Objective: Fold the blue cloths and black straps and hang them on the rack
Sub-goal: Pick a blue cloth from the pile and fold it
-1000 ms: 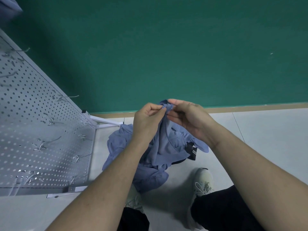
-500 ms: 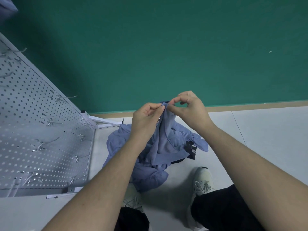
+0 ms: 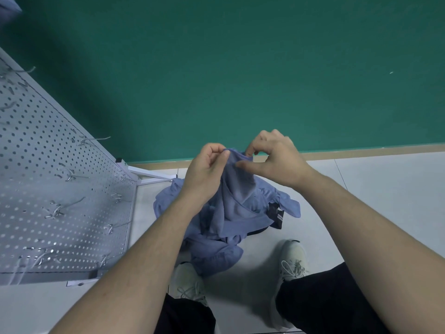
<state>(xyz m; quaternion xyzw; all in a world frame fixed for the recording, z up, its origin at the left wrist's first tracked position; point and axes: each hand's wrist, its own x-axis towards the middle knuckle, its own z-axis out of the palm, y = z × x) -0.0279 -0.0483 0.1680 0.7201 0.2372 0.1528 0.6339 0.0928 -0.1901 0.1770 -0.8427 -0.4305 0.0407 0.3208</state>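
I hold up one blue cloth [image 3: 237,189] by its top edge. My left hand [image 3: 207,169] pinches that edge on the left. My right hand [image 3: 274,157] pinches it on the right with the fingertips, thumb stretched along the fabric. The cloth hangs down onto a heap of more blue cloths [image 3: 212,247] on the floor. A black strap [image 3: 277,214] with white stripes pokes out of the heap's right side. The white pegboard rack [image 3: 48,189] with metal hooks stands at the left.
A green wall [image 3: 240,68] rises behind the heap. The rack's white foot [image 3: 154,177] sticks out along the floor toward the cloths. My two pale shoes [image 3: 292,259] stand on the light tile floor just in front of the heap.
My right hand has shifted a little to the right along the cloth's top edge, spreading it between both hands. The left hand has kept its pinch.
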